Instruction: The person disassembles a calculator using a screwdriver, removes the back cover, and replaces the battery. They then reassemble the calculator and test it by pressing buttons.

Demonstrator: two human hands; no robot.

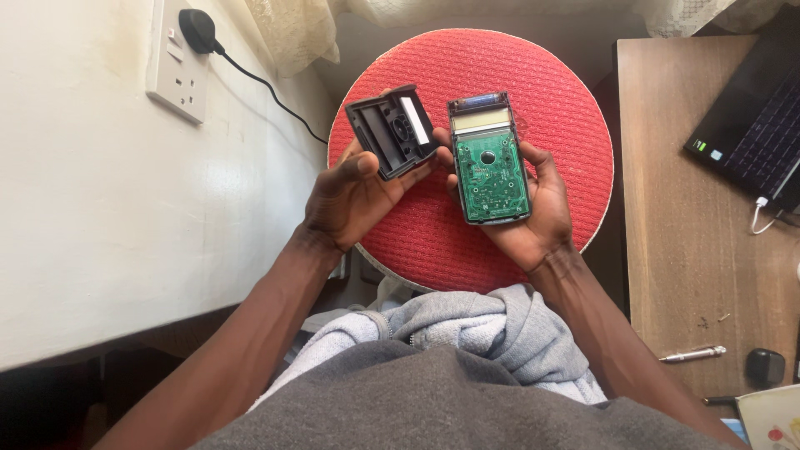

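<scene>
Over a red stool [575, 100], the right hand [533, 204] cradles an opened casing [490, 158] containing a green circuit board [490, 179].

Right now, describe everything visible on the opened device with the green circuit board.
The opened device is a flat rectangular body in a translucent grey-looking shell, back removed. A green circuit board fills most of it, with a round dark spot near its upper middle and fine traces. Above the board sit a pale strip and a small blue-edged part. It lies face down, lengthwise, in the right hand, fingers curled at its edges, above the red round stool.
</scene>
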